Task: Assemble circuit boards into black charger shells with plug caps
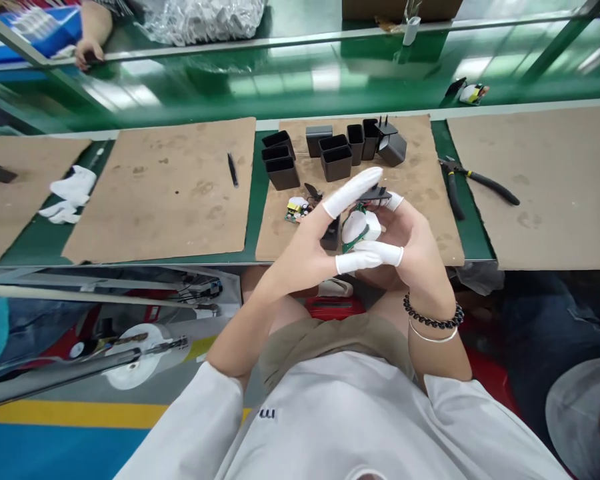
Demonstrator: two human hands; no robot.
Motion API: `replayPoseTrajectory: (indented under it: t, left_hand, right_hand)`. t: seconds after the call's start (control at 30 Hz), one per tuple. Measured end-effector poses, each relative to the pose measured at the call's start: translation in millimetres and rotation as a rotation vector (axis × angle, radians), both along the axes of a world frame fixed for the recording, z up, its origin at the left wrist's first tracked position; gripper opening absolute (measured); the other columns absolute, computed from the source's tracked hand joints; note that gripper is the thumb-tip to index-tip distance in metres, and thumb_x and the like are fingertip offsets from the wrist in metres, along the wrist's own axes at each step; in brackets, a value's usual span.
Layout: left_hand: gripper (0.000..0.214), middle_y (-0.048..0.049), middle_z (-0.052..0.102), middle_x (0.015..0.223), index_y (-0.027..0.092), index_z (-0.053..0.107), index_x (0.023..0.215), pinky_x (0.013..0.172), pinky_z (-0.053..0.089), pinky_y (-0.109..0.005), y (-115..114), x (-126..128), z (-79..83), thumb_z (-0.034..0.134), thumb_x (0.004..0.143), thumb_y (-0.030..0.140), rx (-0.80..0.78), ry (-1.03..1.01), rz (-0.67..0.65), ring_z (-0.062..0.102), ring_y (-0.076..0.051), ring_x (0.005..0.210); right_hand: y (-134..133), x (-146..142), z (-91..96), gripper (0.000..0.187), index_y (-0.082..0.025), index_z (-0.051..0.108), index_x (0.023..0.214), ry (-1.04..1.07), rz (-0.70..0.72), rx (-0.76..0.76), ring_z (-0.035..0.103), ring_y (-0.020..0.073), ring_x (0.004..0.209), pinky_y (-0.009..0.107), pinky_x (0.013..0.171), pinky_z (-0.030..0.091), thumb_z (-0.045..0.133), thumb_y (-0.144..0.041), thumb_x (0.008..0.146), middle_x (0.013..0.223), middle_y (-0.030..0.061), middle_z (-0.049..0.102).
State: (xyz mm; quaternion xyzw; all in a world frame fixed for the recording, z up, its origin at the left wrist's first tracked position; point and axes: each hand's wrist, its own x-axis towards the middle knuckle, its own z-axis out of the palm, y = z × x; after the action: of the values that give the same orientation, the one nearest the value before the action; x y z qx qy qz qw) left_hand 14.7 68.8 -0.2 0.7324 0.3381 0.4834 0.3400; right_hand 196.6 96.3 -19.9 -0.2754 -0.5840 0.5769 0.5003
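Observation:
Above the front of the middle cardboard sheet, a power adapter circuit board with a white block and green edge is held between both hands. Joined to it by what look like thin wires is a black plug cover. My left hand has its white-cotted index finger at the cover and its thumb under the board. Curled round the right side is my right hand, also in white finger cots. Another small circuit board with yellow parts lies left of them, and a black housing is partly hidden behind my left fingers.
Several open black housings stand at the back of the cardboard. Cutting pliers lie to the right, a black pen and white gloves to the left. Another person's hand rests across the green conveyor.

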Motion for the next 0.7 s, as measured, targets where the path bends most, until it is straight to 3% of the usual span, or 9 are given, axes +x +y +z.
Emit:
replayPoseTrajectory:
  t: [0.13, 0.23, 0.33, 0.43, 0.53, 0.63, 0.7]
  left_hand:
    - [0.073, 0.0082, 0.050, 0.162, 0.044, 0.050, 0.152, 0.127, 0.044, -0.058, 8.6, 5.1, 4.8, 0.075, 0.086, 0.062, -0.102, 0.010, -0.004, 0.043, -0.037, 0.155]
    - [0.062, 0.0053, 0.057, 0.157, 0.040, 0.057, 0.148, 0.125, 0.049, -0.056, 15.3, 3.6, 3.4, 0.070, 0.091, 0.062, -0.156, -0.079, -0.027, 0.054, -0.034, 0.148]
    - [0.042, -0.0001, 0.071, 0.140, 0.033, 0.069, 0.131, 0.112, 0.059, -0.052, 18.6, 4.1, 2.5, 0.063, 0.097, 0.056, -0.183, -0.143, 0.097, 0.067, -0.031, 0.132]
    - [0.038, -0.0023, 0.078, 0.121, 0.029, 0.074, 0.124, 0.099, 0.065, -0.048, 20.4, 5.3, 2.6, 0.062, 0.098, 0.056, -0.222, -0.127, 0.186, 0.073, -0.030, 0.118]
    - [0.037, -0.0015, 0.078, 0.110, 0.030, 0.076, 0.122, 0.099, 0.064, -0.048, 25.8, 5.1, 2.1, 0.064, 0.097, 0.055, -0.232, -0.104, 0.165, 0.072, -0.032, 0.119]
    - [0.037, -0.0024, 0.077, 0.100, 0.028, 0.079, 0.115, 0.097, 0.064, -0.047, 32.1, 2.1, 2.4, 0.065, 0.095, 0.057, -0.273, -0.063, 0.105, 0.073, -0.032, 0.114]
    - [0.040, -0.0031, 0.076, 0.092, 0.026, 0.080, 0.113, 0.092, 0.064, -0.045, 32.0, -3.7, 3.7, 0.063, 0.096, 0.059, -0.344, -0.004, 0.061, 0.075, -0.029, 0.101]
  right_hand:
    - [-6.7, 2.0, 5.9, 0.062, -0.027, 0.056, 0.125, 0.069, 0.019, -0.099, 0.076, 0.0249, 0.110, 0.041, 0.095, 0.065, 0.089, -0.035, 0.073, 0.120, 0.0058, 0.076]
    - [-10.7, 3.9, 2.3, 0.062, -0.034, 0.047, 0.126, 0.125, 0.073, -0.072, 0.077, 0.0205, 0.097, 0.040, 0.088, 0.065, 0.085, -0.036, 0.078, 0.109, -0.0001, 0.078]
    - [-14.8, 5.2, 1.6, 0.054, -0.034, 0.050, 0.127, 0.129, 0.151, -0.039, 0.076, 0.0180, 0.087, 0.038, 0.082, 0.065, 0.081, -0.038, 0.083, 0.099, -0.0032, 0.077]
    - [-17.3, 7.8, 5.8, 0.047, -0.029, 0.064, 0.126, 0.086, 0.187, -0.077, 0.076, 0.0213, 0.098, 0.037, 0.085, 0.065, 0.081, -0.037, 0.082, 0.114, 0.0030, 0.078]
    - [-17.5, 13.0, 10.1, 0.054, -0.028, 0.068, 0.132, 0.083, 0.274, -0.148, 0.074, 0.0268, 0.116, 0.040, 0.093, 0.065, 0.083, -0.036, 0.080, 0.132, 0.0060, 0.075]
    - [-17.9, 18.5, 11.8, 0.056, -0.028, 0.069, 0.135, 0.124, 0.443, -0.241, 0.076, 0.0287, 0.115, 0.045, 0.095, 0.065, 0.081, -0.034, 0.081, 0.128, 0.0063, 0.078]
    - [-19.0, 21.1, 11.6, 0.054, -0.027, 0.070, 0.135, 0.156, 0.481, -0.278, 0.076, 0.0292, 0.117, 0.048, 0.100, 0.064, 0.080, -0.032, 0.082, 0.128, 0.0070, 0.079]
